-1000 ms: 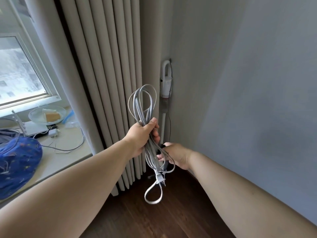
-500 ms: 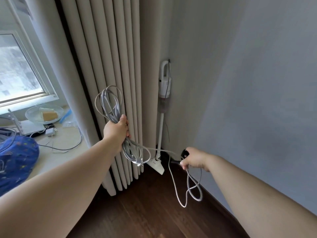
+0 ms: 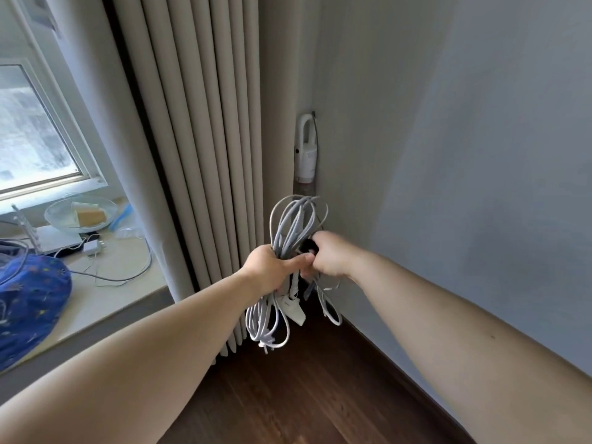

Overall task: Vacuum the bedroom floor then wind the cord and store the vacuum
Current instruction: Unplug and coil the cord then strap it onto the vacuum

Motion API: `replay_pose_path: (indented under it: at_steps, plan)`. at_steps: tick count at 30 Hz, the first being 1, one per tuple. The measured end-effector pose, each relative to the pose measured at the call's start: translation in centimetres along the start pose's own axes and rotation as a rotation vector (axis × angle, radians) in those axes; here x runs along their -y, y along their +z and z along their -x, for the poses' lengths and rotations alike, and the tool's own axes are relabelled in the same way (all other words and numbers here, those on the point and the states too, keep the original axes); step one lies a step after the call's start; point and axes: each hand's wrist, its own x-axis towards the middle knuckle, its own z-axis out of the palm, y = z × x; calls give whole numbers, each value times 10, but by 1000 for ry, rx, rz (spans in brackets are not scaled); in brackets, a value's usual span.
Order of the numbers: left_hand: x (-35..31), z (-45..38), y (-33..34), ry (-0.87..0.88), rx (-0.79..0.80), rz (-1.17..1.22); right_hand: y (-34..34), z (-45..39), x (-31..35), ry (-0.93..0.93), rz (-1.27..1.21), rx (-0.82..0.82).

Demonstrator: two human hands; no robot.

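A beige curtain (image 3: pixel 198 155) hangs left of the fingers. Further left, a windowsill (image 3: pixel 105 296) carries a glass bowl (image 3: pixel 80 214), a white charger (image 3: pixel 93 248) and a blue cloth (image 3: pixel 28 302).

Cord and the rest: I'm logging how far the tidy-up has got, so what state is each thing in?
Cord: coiled in loops, gripped by left hand.
Right hand: holds a cord strand and a black part.
Vacuum: upright in the corner.
Curtain: gathered beside the window.

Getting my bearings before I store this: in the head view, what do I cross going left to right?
Blue bag → glass dish → curtain → left hand gripping the cord → right hand → wall.
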Motion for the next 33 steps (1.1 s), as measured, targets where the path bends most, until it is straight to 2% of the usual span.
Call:
replay_pose_path:
  at_steps: [3,5,10,14,17,18,20,23,24,26,28,29,31,33]
  plan:
    - [4,-5,-5,48,-93,103,-2,4,-4,6,-61,37]
    - [6,-7,-9,68,-87,127,-2,6,-6,15,-84,67]
    - [12,-7,-12,24,-40,-50,0,8,1,-47,-496,70]
    - [26,-10,-25,-17,-138,-49,-18,6,-22,92,-639,-171]
    - [38,-12,-35,-78,-306,4,-28,1,-62,346,-357,-477]
    - [41,-13,-39,-109,-350,36,-31,1,-74,441,-263,-534]
    - [45,-14,-44,-156,-402,94,-31,3,-89,555,-75,-456]
    - [43,-14,-42,-185,-391,133,-18,9,-81,546,108,-203]
    - [41,-14,-38,-184,-369,131,-10,10,-74,497,74,-195]
    - [35,-14,-29,-181,-332,139,4,7,-53,327,-213,-236]
    - [29,-14,-21,-173,-311,171,15,6,-31,156,-551,-170]
    - [26,-14,-18,-169,-304,179,21,4,-24,113,-645,-113]
    - [23,-13,-14,-157,-276,183,31,1,-18,98,-671,-38]
    - [22,-12,-13,-124,-220,203,39,-5,-21,108,-651,-43]
